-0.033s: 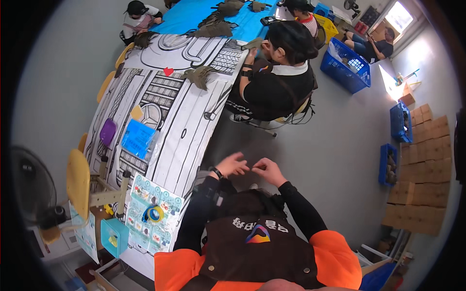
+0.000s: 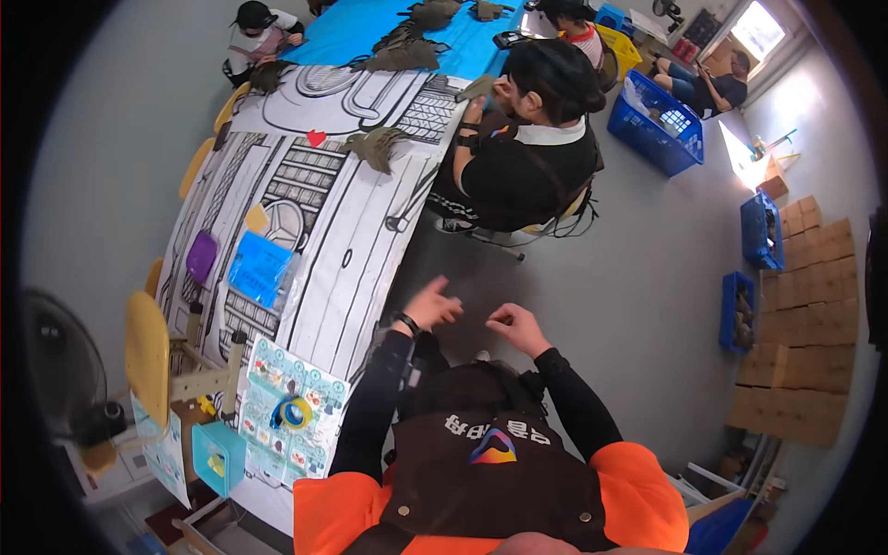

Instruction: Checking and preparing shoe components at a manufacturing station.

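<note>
Blue packet [image 2: 262,268] lies on printed table cover [image 2: 338,310], left of both hands. My left hand [image 2: 433,309]: nearer, fingers spread. My right hand [image 2: 518,327]: thumb near fingertips, cannot tell if pinching anything.

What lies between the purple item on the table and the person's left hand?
Between the purple item and left hand, the head view shows a blue plastic packet, then line-drawn table cover, then grey floor.

The left grip [image 2: 431,308] has its fingers spread, near the right grip [image 2: 519,329] with its curled fingers. Left of both grips is a table [image 2: 356,236] with a blue packet [image 2: 260,266] and a purple thing [image 2: 201,257]. Ahead sits a person in black [image 2: 535,171].
</note>
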Action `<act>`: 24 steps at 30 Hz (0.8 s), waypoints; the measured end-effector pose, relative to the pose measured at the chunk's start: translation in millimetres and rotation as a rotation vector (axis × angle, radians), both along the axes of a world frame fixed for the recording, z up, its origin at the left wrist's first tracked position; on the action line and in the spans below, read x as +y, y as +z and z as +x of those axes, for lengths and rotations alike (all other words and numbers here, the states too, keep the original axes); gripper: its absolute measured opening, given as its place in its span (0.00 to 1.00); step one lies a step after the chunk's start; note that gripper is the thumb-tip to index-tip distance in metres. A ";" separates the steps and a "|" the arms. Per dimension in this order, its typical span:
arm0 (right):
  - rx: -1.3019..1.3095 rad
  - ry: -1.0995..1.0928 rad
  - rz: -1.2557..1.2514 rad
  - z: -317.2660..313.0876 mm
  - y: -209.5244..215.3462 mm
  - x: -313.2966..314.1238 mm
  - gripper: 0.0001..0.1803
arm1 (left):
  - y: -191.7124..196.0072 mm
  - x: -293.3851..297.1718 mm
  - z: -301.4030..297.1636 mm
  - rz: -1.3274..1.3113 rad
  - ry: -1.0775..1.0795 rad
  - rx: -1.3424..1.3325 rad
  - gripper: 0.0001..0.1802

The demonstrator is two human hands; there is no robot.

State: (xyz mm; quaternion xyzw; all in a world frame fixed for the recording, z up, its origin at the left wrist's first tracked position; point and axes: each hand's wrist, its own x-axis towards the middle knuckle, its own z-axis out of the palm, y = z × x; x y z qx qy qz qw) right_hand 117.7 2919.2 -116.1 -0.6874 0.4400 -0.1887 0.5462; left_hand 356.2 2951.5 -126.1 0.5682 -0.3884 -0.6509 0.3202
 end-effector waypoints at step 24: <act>0.904 -0.566 0.280 -49.7 -10.5 -23.2 0.13 | -78.1 -290.4 339.6 0.011 0.407 -0.025 0.24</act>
